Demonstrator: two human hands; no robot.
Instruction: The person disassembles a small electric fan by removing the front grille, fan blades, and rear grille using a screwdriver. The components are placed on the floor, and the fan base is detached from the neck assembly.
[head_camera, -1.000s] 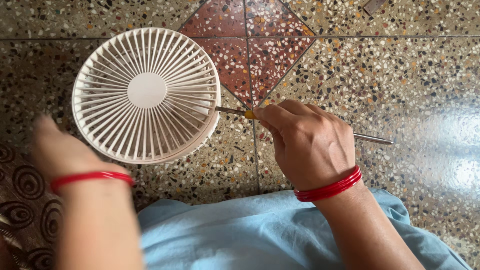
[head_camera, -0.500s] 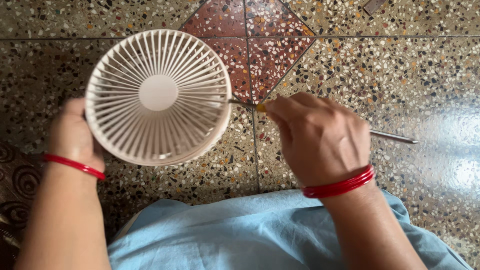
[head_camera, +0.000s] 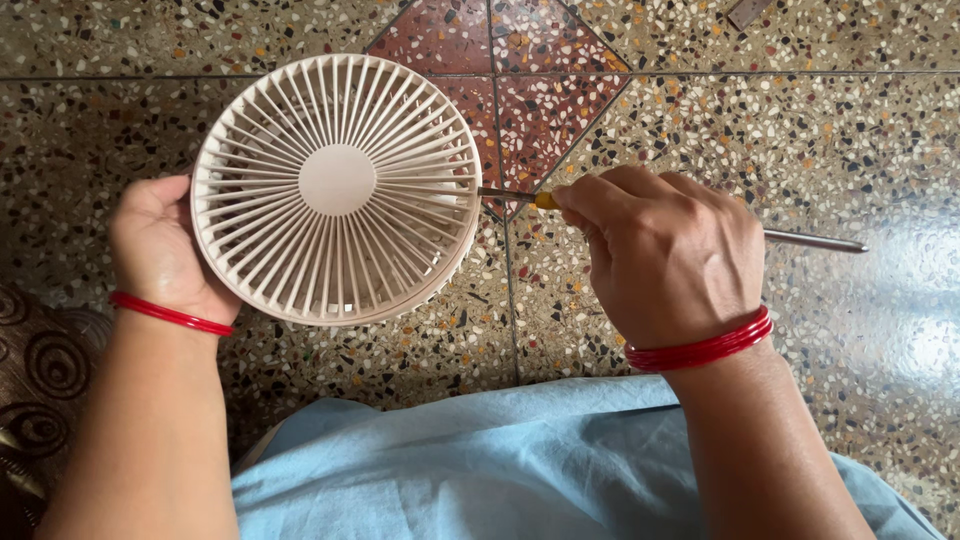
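A small round white fan (head_camera: 337, 188) with a slatted grille faces up at me, held off the speckled floor. My left hand (head_camera: 160, 245) grips its left side from behind. My right hand (head_camera: 670, 255) is closed around a screwdriver (head_camera: 812, 241) with a yellow collar near the fingers. Its metal tip reaches the fan's right rim. A long thin metal end sticks out to the right past my hand. Both wrists wear red bangles.
The floor is terrazzo tile with a red diamond inlay (head_camera: 500, 90) behind the fan. Light blue cloth (head_camera: 480, 470) covers my lap at the bottom. A brown patterned mat (head_camera: 35, 390) lies at the lower left.
My left hand came in from the lower left and took hold of the fan's side. The fan shifted right and lifted. My right hand with the screwdriver moved slightly right and up.
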